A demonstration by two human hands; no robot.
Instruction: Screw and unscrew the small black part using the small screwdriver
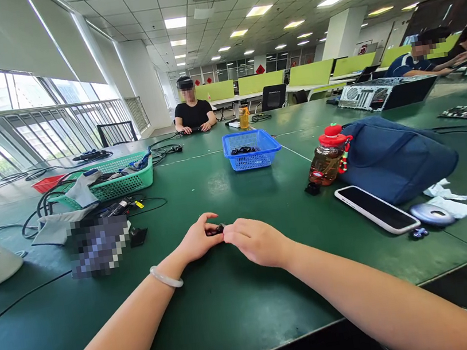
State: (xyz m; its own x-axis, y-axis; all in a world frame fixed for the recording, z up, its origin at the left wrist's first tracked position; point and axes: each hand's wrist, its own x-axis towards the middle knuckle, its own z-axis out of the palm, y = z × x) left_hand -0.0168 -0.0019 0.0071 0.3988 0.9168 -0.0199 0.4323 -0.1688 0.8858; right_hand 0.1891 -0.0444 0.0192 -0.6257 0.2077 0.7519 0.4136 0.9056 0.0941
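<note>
Just above the green table [243, 307], a small dark part [216, 230] sits pinched between both hands. Left hand [197, 240] fingertips close on its left end, right hand [255, 242] fingertips on its right end. It is mostly hidden; a blue basket [251, 149] stands well beyond.

Table [243, 307] smooth matt green; basket [251, 150] blue perforated plastic; phone [376, 209] glossy glass; bag [396, 161] navy cloth.
</note>
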